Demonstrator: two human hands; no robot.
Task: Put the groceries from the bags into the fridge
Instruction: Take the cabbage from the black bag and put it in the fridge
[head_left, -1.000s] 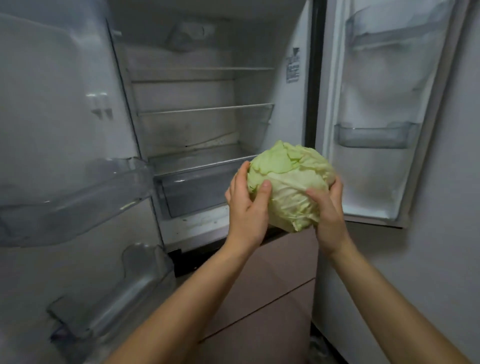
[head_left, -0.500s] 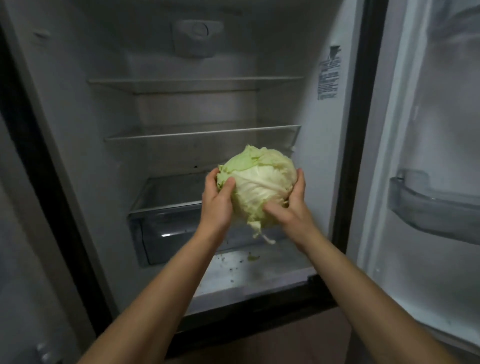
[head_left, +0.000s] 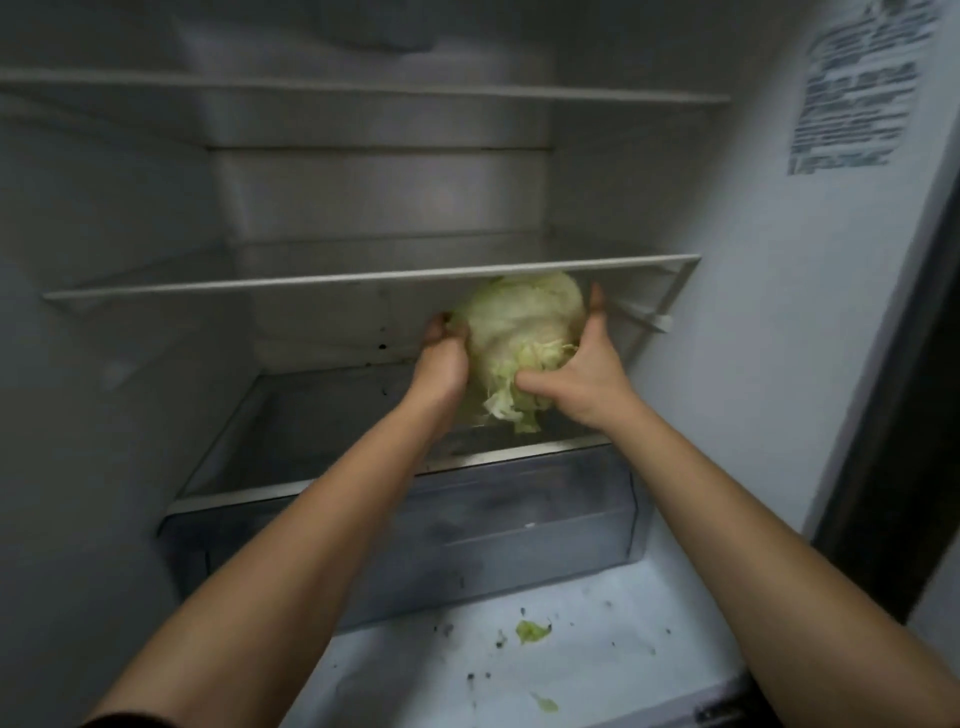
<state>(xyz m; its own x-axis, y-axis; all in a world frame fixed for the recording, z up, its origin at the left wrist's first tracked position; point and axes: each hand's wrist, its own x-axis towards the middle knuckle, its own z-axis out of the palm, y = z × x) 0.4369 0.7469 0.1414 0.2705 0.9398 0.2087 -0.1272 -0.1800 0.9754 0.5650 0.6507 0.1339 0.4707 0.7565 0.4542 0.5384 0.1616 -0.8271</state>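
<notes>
12 o'clock: cabbage (head_left: 524, 322) on or just over shelf (head_left: 311, 488). Left hand (head_left: 441, 364) curls round it at 9, right hand (head_left: 587, 374) at 3. Likely heavy, firm; leaves tear, grip the body.

Left hand (head_left: 441, 364) and right hand (head_left: 587, 379) are being seen bare, forearms (head_left: 291, 561) uncovered too. A dark sleeve edge (head_left: 130, 721) is being glimpsed on the left arm.
</notes>
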